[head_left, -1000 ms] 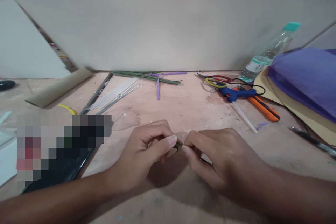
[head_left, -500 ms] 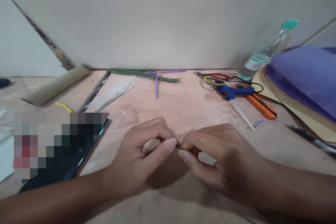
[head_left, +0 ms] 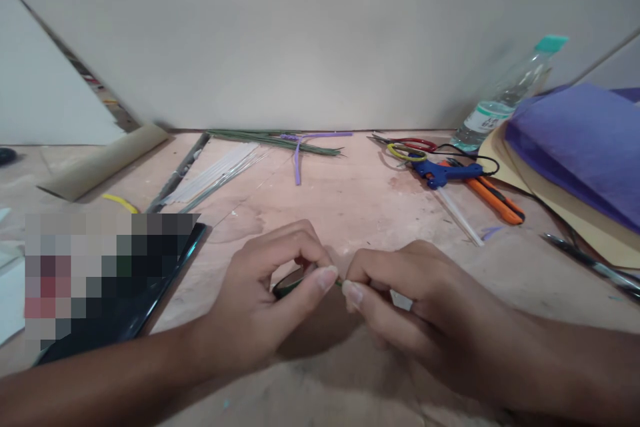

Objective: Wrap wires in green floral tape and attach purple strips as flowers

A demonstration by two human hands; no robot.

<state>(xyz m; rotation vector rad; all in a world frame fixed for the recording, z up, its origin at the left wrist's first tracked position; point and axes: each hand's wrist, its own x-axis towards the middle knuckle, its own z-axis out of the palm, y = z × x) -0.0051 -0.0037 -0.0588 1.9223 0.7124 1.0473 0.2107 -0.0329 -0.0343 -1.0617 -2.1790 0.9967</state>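
Near the front middle of the table, my left hand (head_left: pixel 280 287) pinches a thin green strip (head_left: pixel 286 285) between thumb and index finger; part of the strip curves inside that hand. Just to the right, my right hand (head_left: pixel 405 293) has its thumb and fingertips pressed together on the green piece where it comes out between the two hands. The fingertips of both hands nearly meet. Most of the strip is hidden by the fingers, and its far end cannot be made out.
Green wires (head_left: pixel 270 139), a purple strip (head_left: pixel 298 163) and white sticks (head_left: pixel 213 173) lie at the back. Right: scissors (head_left: pixel 407 150), a blue glue gun (head_left: pixel 440 172), an orange cutter (head_left: pixel 495 200), a bottle (head_left: pixel 483 123), purple sheets (head_left: pixel 580 140). Left: a cardboard tube (head_left: pixel 105 163), a dark tablet (head_left: pixel 120 320).
My right thumb has shifted slightly right and its fingers have changed their bend. More of the green strip shows inside my left hand.
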